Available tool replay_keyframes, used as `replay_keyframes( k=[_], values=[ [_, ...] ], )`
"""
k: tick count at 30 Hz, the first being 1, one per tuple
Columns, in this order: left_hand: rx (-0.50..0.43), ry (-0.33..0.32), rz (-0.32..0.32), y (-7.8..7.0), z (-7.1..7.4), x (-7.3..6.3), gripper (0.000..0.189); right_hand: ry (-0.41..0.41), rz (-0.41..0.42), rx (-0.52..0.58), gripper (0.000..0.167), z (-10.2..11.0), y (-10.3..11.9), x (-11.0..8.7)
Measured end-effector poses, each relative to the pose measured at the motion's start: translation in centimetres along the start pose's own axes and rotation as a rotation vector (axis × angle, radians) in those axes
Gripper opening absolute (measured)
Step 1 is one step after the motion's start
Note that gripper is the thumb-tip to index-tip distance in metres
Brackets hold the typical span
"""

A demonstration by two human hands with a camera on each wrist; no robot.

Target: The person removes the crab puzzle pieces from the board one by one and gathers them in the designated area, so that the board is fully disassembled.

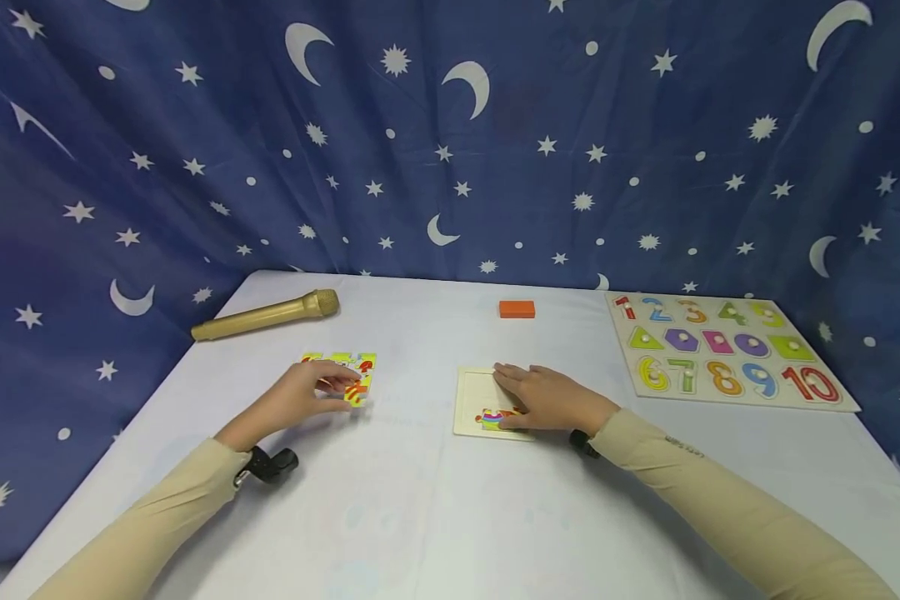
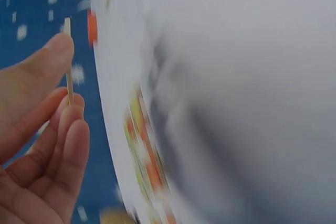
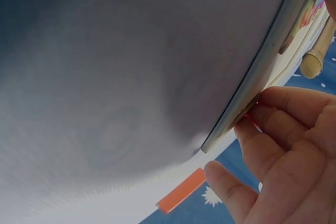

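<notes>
My left hand (image 1: 300, 396) pinches a thin, colourful jigsaw puzzle piece (image 1: 356, 392) between thumb and fingers. In the left wrist view that piece (image 2: 69, 85) shows edge-on, raised above the table. Behind it more puzzle pieces (image 2: 147, 150) lie on the cloth, partly covered by the hand in the head view. My right hand (image 1: 555, 398) rests over the right side of a square wooden puzzle tray (image 1: 471, 392), its fingers extended. A rainbow-coloured piece (image 1: 491, 419) lies at the tray's lower edge by the thumb. In the right wrist view the fingertips (image 3: 268, 95) touch inside the tray's border.
A gold microphone (image 1: 270, 315) lies at the back left of the white table (image 1: 390, 517). Behind the tray is an orange block (image 1: 517, 309). A board of numbers and shapes (image 1: 727, 350) lies at the right. A blue starry curtain (image 1: 390, 183) hangs behind.
</notes>
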State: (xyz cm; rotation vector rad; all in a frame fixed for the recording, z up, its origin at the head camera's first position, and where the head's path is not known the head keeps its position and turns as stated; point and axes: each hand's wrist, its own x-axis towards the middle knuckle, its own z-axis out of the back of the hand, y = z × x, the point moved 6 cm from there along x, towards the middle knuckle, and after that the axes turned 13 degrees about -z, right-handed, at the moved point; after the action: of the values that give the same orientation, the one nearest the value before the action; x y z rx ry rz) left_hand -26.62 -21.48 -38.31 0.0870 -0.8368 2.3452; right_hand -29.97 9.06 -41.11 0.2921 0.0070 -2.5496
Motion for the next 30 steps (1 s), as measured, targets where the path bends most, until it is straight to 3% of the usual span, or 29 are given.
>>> replay_keyframes(
  k=[6,15,24,27,30],
  values=[
    [0.048,-0.010,0.112,3.0,2.9,-3.9,0.038,-0.002,0.000,0.010,0.081,0.1,-0.2,-0.1],
    [0.056,0.036,0.197,5.2,3.4,-6.4,0.035,-0.005,0.012,0.008,0.081,-0.2,-0.2,0.1],
    [0.059,0.028,0.224,6.1,3.8,-6.6,0.037,-0.013,0.019,0.007,0.080,0.0,-0.1,0.0],
    [0.072,0.016,0.205,5.5,4.0,-6.1,0.037,-0.009,0.017,0.013,0.080,0.0,-0.1,0.0],
    [0.095,0.009,0.149,3.8,3.8,-4.5,0.034,-0.005,0.022,0.023,0.080,0.0,-0.1,0.0]
  ],
)
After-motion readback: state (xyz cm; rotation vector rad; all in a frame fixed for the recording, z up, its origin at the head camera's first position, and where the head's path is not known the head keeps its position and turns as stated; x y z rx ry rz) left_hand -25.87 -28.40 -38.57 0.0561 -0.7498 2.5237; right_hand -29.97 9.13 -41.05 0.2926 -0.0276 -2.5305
